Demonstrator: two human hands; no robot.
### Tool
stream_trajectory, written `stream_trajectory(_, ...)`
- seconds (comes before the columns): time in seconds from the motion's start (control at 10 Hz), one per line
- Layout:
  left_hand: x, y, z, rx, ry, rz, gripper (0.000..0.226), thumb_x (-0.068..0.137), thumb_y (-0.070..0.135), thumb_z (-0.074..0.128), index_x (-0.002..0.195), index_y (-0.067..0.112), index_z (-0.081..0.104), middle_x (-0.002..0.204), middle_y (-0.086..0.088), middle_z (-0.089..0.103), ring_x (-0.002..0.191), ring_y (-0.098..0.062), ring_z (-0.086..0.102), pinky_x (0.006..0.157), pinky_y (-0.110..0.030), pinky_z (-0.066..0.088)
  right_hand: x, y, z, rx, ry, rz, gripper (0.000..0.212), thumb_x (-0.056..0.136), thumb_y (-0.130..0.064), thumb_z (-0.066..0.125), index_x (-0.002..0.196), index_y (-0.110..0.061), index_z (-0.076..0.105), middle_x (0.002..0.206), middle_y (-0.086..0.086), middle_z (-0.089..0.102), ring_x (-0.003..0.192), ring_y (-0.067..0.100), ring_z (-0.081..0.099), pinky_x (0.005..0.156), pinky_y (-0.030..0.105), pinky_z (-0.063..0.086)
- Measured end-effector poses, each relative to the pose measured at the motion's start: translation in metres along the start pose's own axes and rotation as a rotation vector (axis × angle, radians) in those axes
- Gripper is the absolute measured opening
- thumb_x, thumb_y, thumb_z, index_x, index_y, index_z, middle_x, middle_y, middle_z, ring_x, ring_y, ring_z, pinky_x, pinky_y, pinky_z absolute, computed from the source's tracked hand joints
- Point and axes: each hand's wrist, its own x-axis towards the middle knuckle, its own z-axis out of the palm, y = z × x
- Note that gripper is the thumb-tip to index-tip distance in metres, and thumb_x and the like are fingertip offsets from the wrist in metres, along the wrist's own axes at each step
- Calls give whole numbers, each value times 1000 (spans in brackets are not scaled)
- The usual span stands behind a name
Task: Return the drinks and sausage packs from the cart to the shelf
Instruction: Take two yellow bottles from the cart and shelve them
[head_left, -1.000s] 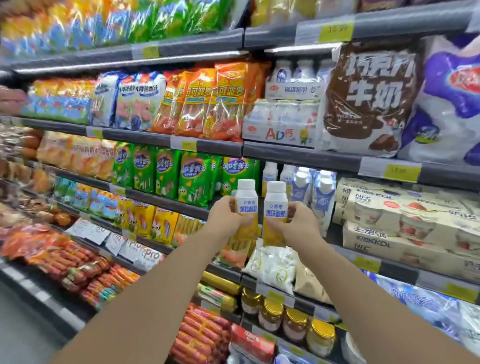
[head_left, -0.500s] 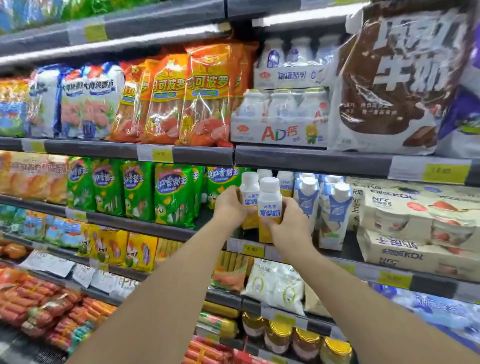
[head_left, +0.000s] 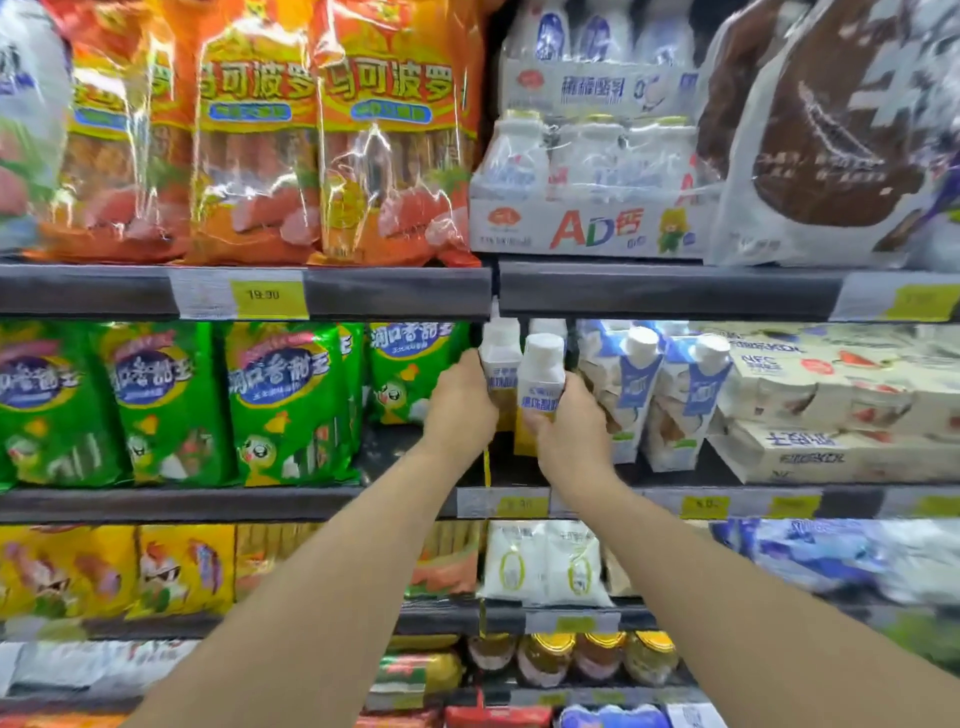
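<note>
Each hand holds a white-capped drink bottle with a white and yellow label. My left hand (head_left: 460, 402) grips the left bottle (head_left: 500, 358), which is inside the middle shelf bay (head_left: 415, 501). My right hand (head_left: 569, 426) grips the right bottle (head_left: 543, 376), slightly nearer to me and touching the first. Another white cap of the same kind (head_left: 549, 327) shows behind them. Green sausage packs (head_left: 283, 400) stand just left of the bottles, and orange sausage packs (head_left: 384, 130) fill the shelf above. The cart is out of view.
Blue and white drink cartons (head_left: 636, 384) stand right of the bottles, then boxed yoghurt multipacks (head_left: 841, 410). Above sit bottle multipacks (head_left: 592, 182) and a brown milk bag (head_left: 831, 130). The upper shelf edge (head_left: 363, 291) hangs just over the bottle caps. Jars (head_left: 545, 657) line a lower shelf.
Both hands have moved forward with the bottles, from in front of the shelf into the middle bay under the upper shelf edge. The view has closed in on the shelves.
</note>
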Motion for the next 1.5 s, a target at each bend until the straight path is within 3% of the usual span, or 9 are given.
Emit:
stream_trajectory(0.2, 4, -7, 2, -18, -6, 60, 30, 86, 1, 56, 116, 4, 53, 112, -17, 66, 105, -37, 63, 73, -37, 44, 8, -21, -8, -271, -19, 19, 59, 80, -51, 73, 113, -8, 50, 98, 6, 61, 91, 27, 62, 70, 36, 51)
stream_trajectory(0.3, 4, -6, 1, 23, -19, 35, 29, 88, 3, 57, 116, 7, 52, 114, -15, 65, 106, -36, 63, 70, -36, 38, 16, -32, -11, -380, 2, 10, 56, 83, -48, 71, 113, -5, 50, 89, 4, 54, 80, 23, 55, 62, 33, 45)
stream_trajectory(0.5, 11, 0, -2, 76, -82, -28, 32, 90, 18, 68, 115, 9, 50, 114, -11, 66, 105, -32, 64, 69, -37, 37, 33, -35, -1, -618, 119, -55, 31, 94, -7, 53, 122, -1, 42, 114, 19, 60, 99, 32, 66, 72, 39, 57)
stream_trajectory(0.6, 15, 2, -5, 74, -105, -63, 35, 91, 18, 68, 118, 10, 48, 116, -10, 65, 107, -30, 63, 69, -37, 36, 39, -35, 1, -697, 99, -103, 36, 95, -8, 48, 130, 2, 42, 118, 18, 46, 90, 19, 57, 60, 26, 46)
stream_trajectory(0.7, 16, 3, -6, 90, -122, -70, 41, 90, 22, 70, 121, 10, 46, 120, -10, 63, 111, -31, 62, 70, -38, 36, 41, -36, -1, -718, 98, -66, 61, 93, -20, 59, 141, 4, 30, 131, 23, 45, 109, 34, 59, 74, 37, 56)
stream_trajectory(0.8, 16, 6, -9, 97, -152, -87, 45, 90, 23, 70, 123, 9, 44, 124, -11, 62, 115, -31, 60, 70, -39, 34, 47, -44, -10, -654, 7, -3, 63, 84, -30, 72, 132, -1, 42, 125, 19, 50, 109, 38, 59, 77, 41, 50)
stream_trajectory(1.1, 11, 11, -10, 142, -143, -97, 44, 90, 22, 70, 123, 9, 44, 122, -10, 62, 112, -29, 61, 70, -37, 34, 42, -38, 0, -977, 64, -120, 36, 91, -9, 63, 123, 2, 50, 112, 18, 50, 106, 34, 61, 75, 40, 60)
stream_trajectory(1.3, 12, 8, -2, 96, -103, -91, 42, 89, 22, 70, 121, 12, 45, 119, -9, 62, 110, -31, 62, 70, -39, 32, 51, -28, 1, -755, 61, -42, 30, 95, -11, 55, 119, 1, 41, 113, 17, 53, 102, 33, 63, 77, 38, 55)
stream_trajectory(1.5, 20, 6, 3, 81, -117, -87, 44, 88, 22, 71, 122, 11, 44, 120, -9, 62, 110, -32, 62, 72, -40, 39, 49, -23, 5, -548, 113, 70, 35, 94, -8, 52, 128, -3, 45, 107, 16, 40, 90, 29, 59, 63, 35, 46)
